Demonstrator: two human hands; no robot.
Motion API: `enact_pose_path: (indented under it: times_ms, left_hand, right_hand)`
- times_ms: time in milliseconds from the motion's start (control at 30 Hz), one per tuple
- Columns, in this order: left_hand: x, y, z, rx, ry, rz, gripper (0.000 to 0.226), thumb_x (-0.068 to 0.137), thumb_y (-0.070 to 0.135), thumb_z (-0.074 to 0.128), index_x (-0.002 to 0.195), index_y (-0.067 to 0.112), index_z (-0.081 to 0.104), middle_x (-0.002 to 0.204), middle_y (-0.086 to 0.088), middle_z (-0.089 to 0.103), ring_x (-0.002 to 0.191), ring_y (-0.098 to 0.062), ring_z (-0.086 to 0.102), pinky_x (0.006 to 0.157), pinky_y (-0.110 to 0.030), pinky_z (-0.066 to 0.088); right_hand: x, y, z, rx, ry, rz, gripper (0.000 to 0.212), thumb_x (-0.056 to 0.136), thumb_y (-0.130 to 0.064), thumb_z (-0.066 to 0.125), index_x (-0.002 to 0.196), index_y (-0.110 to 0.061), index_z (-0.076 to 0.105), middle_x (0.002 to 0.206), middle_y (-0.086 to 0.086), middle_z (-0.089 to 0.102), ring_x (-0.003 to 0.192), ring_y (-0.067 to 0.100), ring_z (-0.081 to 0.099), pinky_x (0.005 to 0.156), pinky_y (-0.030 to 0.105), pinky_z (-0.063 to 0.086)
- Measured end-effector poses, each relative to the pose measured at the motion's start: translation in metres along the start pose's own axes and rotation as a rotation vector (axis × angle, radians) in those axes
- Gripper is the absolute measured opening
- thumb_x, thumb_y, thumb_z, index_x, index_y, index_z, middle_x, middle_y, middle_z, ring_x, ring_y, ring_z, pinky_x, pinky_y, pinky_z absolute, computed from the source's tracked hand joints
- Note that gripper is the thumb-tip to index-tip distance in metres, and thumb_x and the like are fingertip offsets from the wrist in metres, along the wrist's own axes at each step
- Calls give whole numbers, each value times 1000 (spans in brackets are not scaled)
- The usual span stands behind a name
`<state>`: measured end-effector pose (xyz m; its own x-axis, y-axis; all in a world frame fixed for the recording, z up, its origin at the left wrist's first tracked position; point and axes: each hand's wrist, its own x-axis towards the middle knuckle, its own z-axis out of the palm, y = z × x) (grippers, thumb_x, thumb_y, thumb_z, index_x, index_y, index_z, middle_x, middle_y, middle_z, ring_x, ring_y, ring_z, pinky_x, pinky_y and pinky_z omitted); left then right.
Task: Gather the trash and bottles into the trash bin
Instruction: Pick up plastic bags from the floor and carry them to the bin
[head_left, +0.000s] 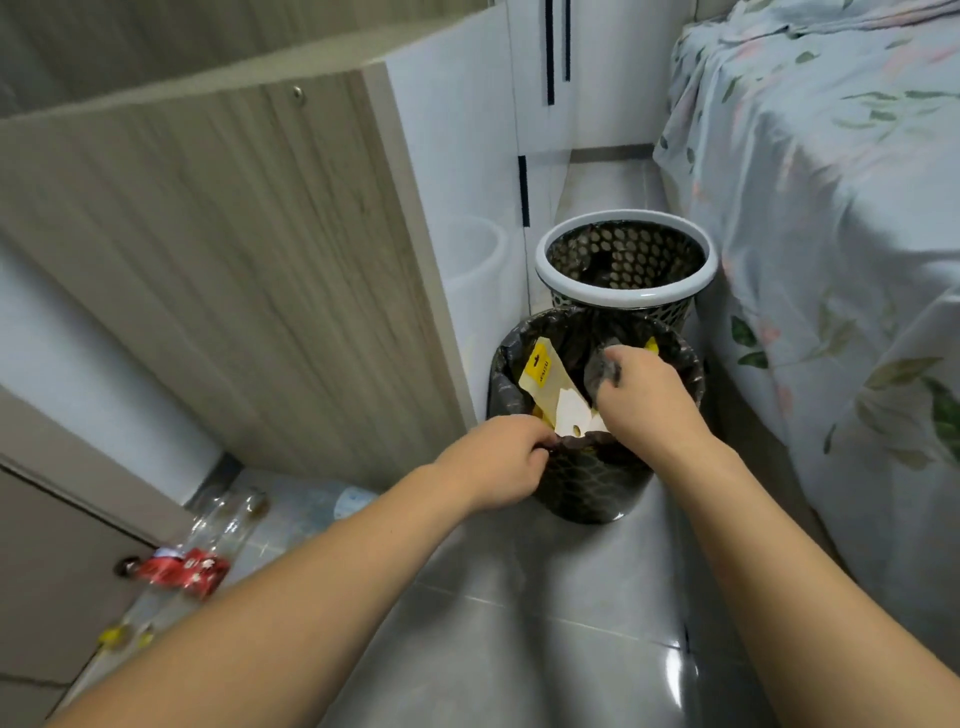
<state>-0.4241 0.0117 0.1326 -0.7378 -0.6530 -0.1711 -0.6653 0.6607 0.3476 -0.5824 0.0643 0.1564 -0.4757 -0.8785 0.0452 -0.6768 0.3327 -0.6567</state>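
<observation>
Bed (831, 218) at right, wooden cabinet (223, 270) at left. Lined trash bin (587, 483) between, second bin (626, 262) behind. Left hand (498, 462) grips liner rim; right hand (644, 400) pinches liner (600, 371) inside. Bottles (223, 525) on floor, lower left.

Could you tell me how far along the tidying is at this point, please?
Some is done: yellow and white packaging already sits in the lined bin. In hand: the left hand grips the liner at the near rim, and the right hand pinches the liner inside. Left: clear plastic bottles and a red wrapper on the floor.
</observation>
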Motion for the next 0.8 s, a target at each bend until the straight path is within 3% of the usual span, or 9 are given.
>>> enact_pose_path:
  times_ms: [133,233,400,667,733,800]
  left_hand:
    - [-43,-21,-10,32,69,-57,32,96,19,44,123,15,60,123,-6,63,114,-24,57,96,-38,47]
    - [-79,-51,-14,82,55,-126,34,96,22,44,126,13,57,129,-8,59,120,-26,53,99,-36,43]
    - [-150,-123,-9,75,51,-302,33,93,23,45,121,14,60,126,-9,61,119,-29,54,97,-38,45]
    - [-265,-249,13,0,57,-575,31,94,25,47,121,15,57,126,-7,61,113,-28,57,91,-33,47]
    - [-290,-276,24,-32,47,-654,27,92,24,48,115,14,59,122,-9,61,112,-30,57,86,-30,44]
    - [-316,-297,37,-87,34,-732,17,90,21,49,99,13,60,112,-10,63,105,-30,58,77,-28,41]
  right_hand:
    - [-28,-30,8,-69,-72,-86,31,90,-7,44,118,-4,57,110,11,60,105,29,57,89,41,49]
    - [-54,-61,35,-119,-169,-222,24,87,-8,46,106,-4,59,108,14,60,106,34,56,82,39,46]
    - [-89,-111,99,-245,-410,-388,38,87,-13,49,123,-2,54,127,17,54,119,33,50,100,38,41]
    - [-144,-171,196,-303,-653,-511,39,89,-16,48,126,-6,52,127,12,54,119,31,51,90,31,41]
    - [-154,-178,222,-336,-710,-535,37,88,-15,48,123,-6,53,124,12,55,117,30,51,84,28,39]
    - [-162,-184,250,-352,-757,-522,40,88,-17,49,128,-9,52,128,11,55,119,27,51,88,28,40]
